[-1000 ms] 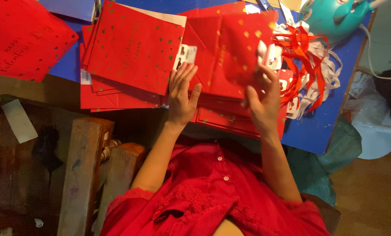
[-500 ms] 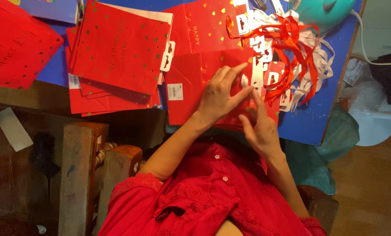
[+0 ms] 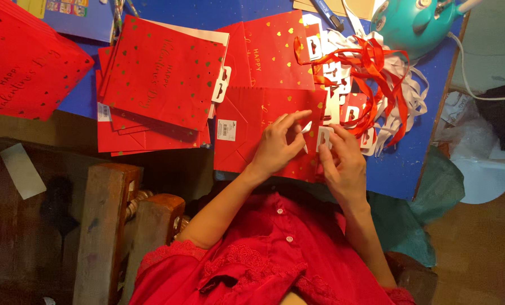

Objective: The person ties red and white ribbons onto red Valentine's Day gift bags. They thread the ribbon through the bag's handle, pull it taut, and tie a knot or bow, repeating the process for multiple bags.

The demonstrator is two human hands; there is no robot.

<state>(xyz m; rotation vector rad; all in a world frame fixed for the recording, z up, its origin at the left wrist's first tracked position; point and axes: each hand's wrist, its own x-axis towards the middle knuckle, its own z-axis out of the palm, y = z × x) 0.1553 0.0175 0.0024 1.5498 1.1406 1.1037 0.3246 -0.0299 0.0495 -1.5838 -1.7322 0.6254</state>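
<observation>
From the head camera, the left hand (image 3: 278, 148) lies on a flat red gift bag (image 3: 252, 127) at the near edge of the blue desk (image 3: 402, 164). Its thumb and forefinger are pinched toward a small white bit at the bag's right edge, the other fingers loosely curled; whether it truly grips that bit is hard to tell. The right hand (image 3: 343, 164) sits just right of the bag, fingers closed round a white hang tag (image 3: 324, 137), and its palm hides the tag's lower part. Both hands cover the bag's lower right corner, and the bag's bottom edge merges with the red blouse (image 3: 264, 254) in the dim light.

Left of the bag lies a stack of red bags (image 3: 156, 90) with gold hearts. Farther left another red pile (image 3: 21, 62) is cut off by the frame's edge. Behind the bag rests one more red bag (image 3: 275, 51), and right of that a tangle of red and white ribbons (image 3: 382, 85) with more white tags buried among them, too knotted to count. A teal rounded object (image 3: 413, 22) beyond the ribbons is cropped at the top. Below left of the bag, off the desk, stands a dark wooden chair (image 3: 103, 226), its details lost in shadow.
</observation>
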